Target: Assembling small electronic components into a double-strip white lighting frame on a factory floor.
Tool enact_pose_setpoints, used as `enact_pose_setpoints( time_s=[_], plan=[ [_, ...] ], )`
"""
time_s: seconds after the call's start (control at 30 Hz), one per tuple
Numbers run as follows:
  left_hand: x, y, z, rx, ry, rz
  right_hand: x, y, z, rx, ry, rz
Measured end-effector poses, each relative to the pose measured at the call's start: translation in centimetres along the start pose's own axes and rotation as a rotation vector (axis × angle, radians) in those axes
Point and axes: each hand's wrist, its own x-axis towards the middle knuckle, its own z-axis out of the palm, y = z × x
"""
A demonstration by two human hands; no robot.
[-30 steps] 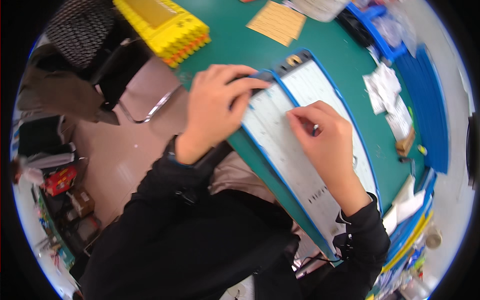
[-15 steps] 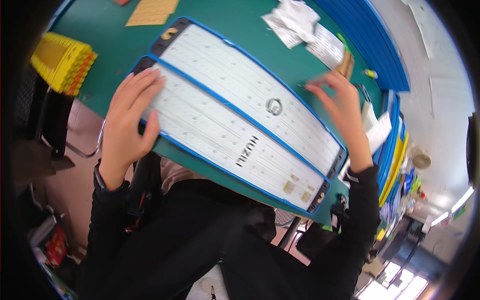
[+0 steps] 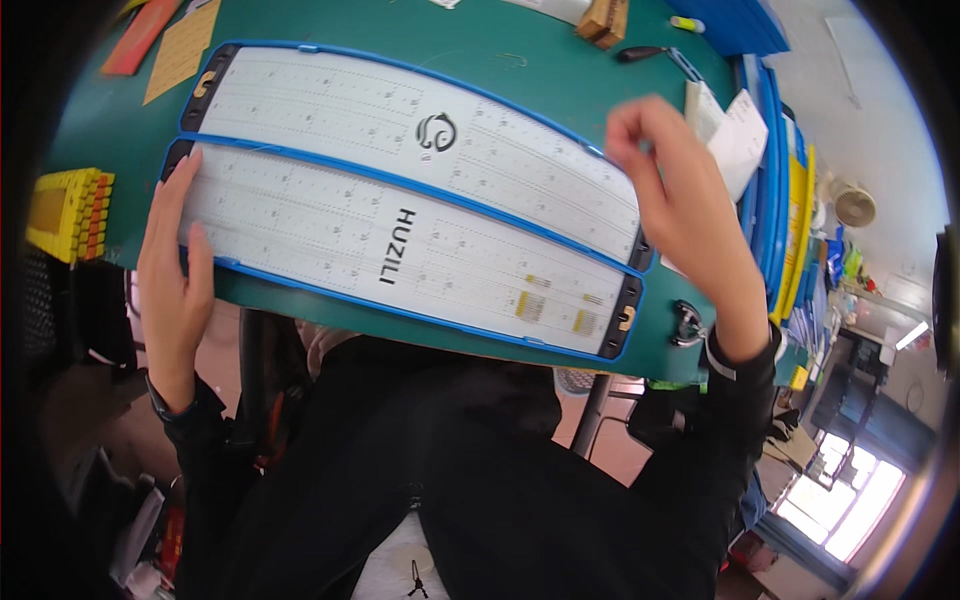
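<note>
A long flat case (image 3: pixel 330 215) lies opened out on the green table, its two white, ruled halves side by side with blue rims and black ends. Small yellowish marked patches (image 3: pixel 530 306) show near its right end. My left hand (image 3: pixel 172 275) rests at the left end, fingers stretched over the black end piece and thumb apart on the near side. Above the right end of the far half, my right hand (image 3: pixel 675 190) is raised with its fingers curled together. Whatever they may hold is too small to make out.
Beyond the case lie a thin hook-shaped wire (image 3: pixel 513 60), a wooden block (image 3: pixel 603 22) and a dark-handled tool (image 3: pixel 645 54). A yellow rack (image 3: pixel 70 215) stands at the left. Papers (image 3: pixel 735 150) and blue panels are at the right, near a small black device (image 3: pixel 687 325).
My right hand has lifted from the table beyond the case and drawn back toward its right end, fingers closing. My left hand has slid outward along the left end. The view has turned.
</note>
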Motion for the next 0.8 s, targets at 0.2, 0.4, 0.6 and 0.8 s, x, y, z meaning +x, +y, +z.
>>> enact_pose_setpoints(
  time_s=[0.2, 0.4, 0.6, 0.8],
  plan=[
    [2.2, 9.6, 1.5, -0.285, -0.146, 0.283, -5.3, -1.5, 3.2, -0.031, -0.123, 0.098],
    [1.2, 16.9, 4.7, -0.3, -0.375, 0.493, -5.6, -1.5, 4.2, -0.197, -0.11, -0.032],
    [1.1, 16.2, 5.4, -0.22, -0.429, 0.592, -7.3, -0.9, 1.1, -0.104, 0.05, 0.172],
    [1.6, 16.2, 5.1, -0.098, -0.432, 0.697, -16.8, 2.3, -3.5, -0.13, -0.058, 0.503]
  ],
)
